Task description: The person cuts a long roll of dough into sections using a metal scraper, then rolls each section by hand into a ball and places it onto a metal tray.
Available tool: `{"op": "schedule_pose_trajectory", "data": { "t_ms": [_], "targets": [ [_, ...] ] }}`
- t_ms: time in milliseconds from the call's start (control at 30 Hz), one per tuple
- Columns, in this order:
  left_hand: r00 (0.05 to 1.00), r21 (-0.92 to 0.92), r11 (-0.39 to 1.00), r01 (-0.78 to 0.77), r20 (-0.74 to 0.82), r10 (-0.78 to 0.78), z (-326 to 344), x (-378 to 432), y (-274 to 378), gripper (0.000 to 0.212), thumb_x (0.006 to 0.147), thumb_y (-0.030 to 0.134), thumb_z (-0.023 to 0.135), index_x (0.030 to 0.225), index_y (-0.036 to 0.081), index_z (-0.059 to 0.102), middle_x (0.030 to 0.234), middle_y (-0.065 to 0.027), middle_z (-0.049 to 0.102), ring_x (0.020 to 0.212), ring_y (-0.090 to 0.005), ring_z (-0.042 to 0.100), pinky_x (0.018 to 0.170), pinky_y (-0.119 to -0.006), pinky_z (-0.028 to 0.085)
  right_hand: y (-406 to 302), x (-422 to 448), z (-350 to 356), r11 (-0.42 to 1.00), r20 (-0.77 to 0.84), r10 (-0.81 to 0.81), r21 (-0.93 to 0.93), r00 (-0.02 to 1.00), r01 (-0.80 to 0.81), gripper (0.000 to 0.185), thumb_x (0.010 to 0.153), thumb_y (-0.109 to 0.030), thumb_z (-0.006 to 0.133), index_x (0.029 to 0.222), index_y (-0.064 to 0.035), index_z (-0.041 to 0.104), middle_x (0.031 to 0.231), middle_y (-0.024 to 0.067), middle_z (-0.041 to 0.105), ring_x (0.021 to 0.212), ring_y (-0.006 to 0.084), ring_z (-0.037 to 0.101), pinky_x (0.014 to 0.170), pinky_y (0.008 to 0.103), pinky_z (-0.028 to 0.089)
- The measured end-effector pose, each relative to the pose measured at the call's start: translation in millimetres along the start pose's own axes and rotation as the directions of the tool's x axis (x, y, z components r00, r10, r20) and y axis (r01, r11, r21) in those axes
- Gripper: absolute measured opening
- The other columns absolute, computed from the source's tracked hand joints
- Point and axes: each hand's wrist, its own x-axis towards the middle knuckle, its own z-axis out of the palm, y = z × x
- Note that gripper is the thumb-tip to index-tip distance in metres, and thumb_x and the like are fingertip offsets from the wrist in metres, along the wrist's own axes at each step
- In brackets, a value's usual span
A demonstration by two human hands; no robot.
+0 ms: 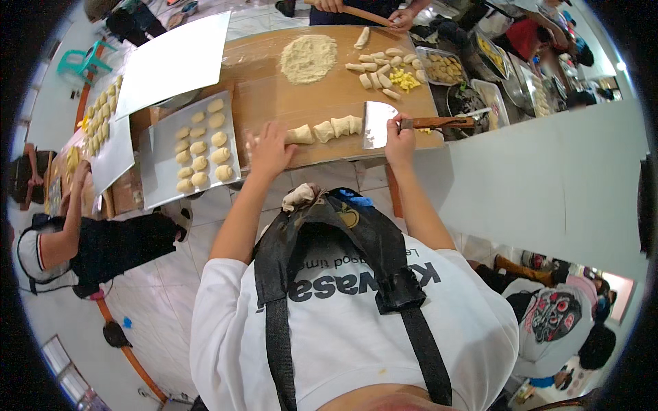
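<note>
My right hand [401,141] grips a broad-bladed dough cutter where its wooden handle [442,123] meets the metal blade [378,126]. The blade stands at the right end of a row of cut dough pieces [333,129]. My left hand [272,149] lies over the left part of the dough roll [300,135], its fingers blurred and stretched out. Dough shows on both sides of that hand; the part beneath is hidden. Beyond the row, a flattened sheet of pale dough [308,59] lies on the wooden work table [257,97].
Small dough rolls [380,64] and yellow cubes [404,80] lie at the table's right. A metal tray [162,169] of shaped buns stands left, below a white board [175,61]. Across the table, a person's hands hold a rolling pin [362,14]. Another person [56,251] works at far left.
</note>
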Motion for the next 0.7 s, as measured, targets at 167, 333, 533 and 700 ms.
{"op": "schedule_pose_trajectory", "data": {
  "t_ms": [167, 333, 533, 700],
  "targets": [
    [0.997, 0.036, 0.997, -0.061, 0.042, 0.059, 19, -9, 33, 0.067, 0.083, 0.041, 0.061, 0.137, 0.009, 0.039, 0.146, -0.0101, 0.034, 0.138, -0.0271, 0.027, 0.108, -0.061, 0.015, 0, 16, -5, 0.998, 0.03, -0.051, 0.032, 0.998, 0.05, 0.011, 0.093, -0.013, 0.055, 0.093, -0.0055, 0.047, 0.07, -0.002, 0.043, 0.063, 0.0079, 0.04, 0.056, 0.0253, 0.035],
    [0.999, 0.065, 0.998, -0.014, 0.033, 0.011, 28, -18, 44, 0.072, 0.084, 0.041, 0.061, 0.141, 0.007, 0.033, 0.149, -0.0107, 0.029, 0.14, -0.0286, 0.024, 0.109, -0.061, 0.015, 16, 25, 0, 1.0, 0.168, 0.023, 0.012, 0.985, -0.025, 0.013, 0.092, -0.017, 0.055, 0.093, -0.0042, 0.051, 0.069, 0.0045, 0.049, 0.063, 0.0153, 0.047, 0.058, 0.0305, 0.039],
    [0.981, 0.067, 0.983, 0.174, -0.097, -0.167, 29, -28, 34, 0.066, 0.09, 0.039, 0.053, 0.141, 0.003, 0.032, 0.149, -0.0173, 0.026, 0.141, -0.0331, 0.018, 0.111, -0.057, 0.013, 5, 18, 30, 0.989, 0.271, -0.09, -0.087, 0.958, 0.118, 0.023, 0.092, -0.024, 0.05, 0.096, -0.0024, 0.058, 0.077, 0.0231, 0.063, 0.079, 0.0406, 0.062, 0.069, 0.0471, 0.048],
    [0.965, 0.05, 0.983, 0.177, -0.204, -0.164, 30, -30, 15, 0.062, 0.095, 0.038, 0.045, 0.141, 0.001, 0.03, 0.15, -0.0171, 0.025, 0.141, -0.0348, 0.019, 0.112, -0.052, 0.014, -18, 2, 73, 0.978, 0.391, -0.174, -0.037, 0.904, 0.204, 0.028, 0.094, -0.024, 0.046, 0.091, 0.0019, 0.056, 0.077, 0.0257, 0.061, 0.074, 0.046, 0.058, 0.066, 0.0524, 0.045]
  ]
}}
